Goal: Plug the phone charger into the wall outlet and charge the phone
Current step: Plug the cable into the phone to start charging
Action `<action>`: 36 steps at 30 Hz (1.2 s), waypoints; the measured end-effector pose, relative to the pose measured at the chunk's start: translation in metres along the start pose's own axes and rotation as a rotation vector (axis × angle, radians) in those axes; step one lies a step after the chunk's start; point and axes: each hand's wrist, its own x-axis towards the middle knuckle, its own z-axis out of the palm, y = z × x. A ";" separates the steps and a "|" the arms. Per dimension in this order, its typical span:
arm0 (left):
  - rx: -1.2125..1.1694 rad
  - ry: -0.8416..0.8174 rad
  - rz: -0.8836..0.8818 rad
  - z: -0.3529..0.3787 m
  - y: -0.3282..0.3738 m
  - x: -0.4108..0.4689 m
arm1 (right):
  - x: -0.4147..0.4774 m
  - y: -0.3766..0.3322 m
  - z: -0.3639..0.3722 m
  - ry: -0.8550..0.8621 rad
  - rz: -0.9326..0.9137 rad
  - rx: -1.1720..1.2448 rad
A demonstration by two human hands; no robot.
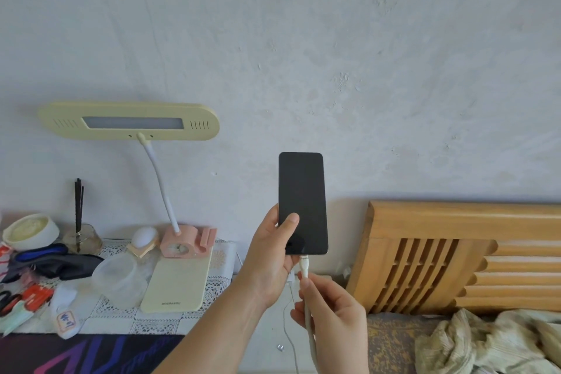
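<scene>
Head view is showing the left hand (270,255) gripping a black phone (302,203) by its lower left edge, thumb lying on the dark screen, holding it upright in front of the pale wall (334,55). The right hand (332,313) is pinching the white charger cable (304,267) just below the phone, the plug touching the phone's bottom edge, and the cable is running down through the fingers. A yellow desk lamp (129,121) is standing on the cluttered table (127,322) at left, and a wooden headboard (440,255) is sitting at right
</scene>
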 end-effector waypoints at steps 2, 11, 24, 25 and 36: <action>-0.012 -0.007 -0.023 -0.004 -0.004 -0.004 | -0.006 0.003 -0.001 0.013 0.021 -0.015; 0.022 -0.051 -0.062 -0.014 -0.020 -0.041 | -0.047 0.027 -0.012 0.060 0.027 -0.027; -0.038 0.023 0.006 0.014 -0.044 -0.151 | -0.134 0.043 -0.072 -0.036 -0.034 -0.065; -0.041 0.032 0.010 0.016 -0.047 -0.161 | -0.143 0.045 -0.078 -0.047 -0.030 -0.068; -0.016 0.091 0.032 0.041 -0.075 -0.265 | -0.228 0.070 -0.139 -0.100 -0.029 0.007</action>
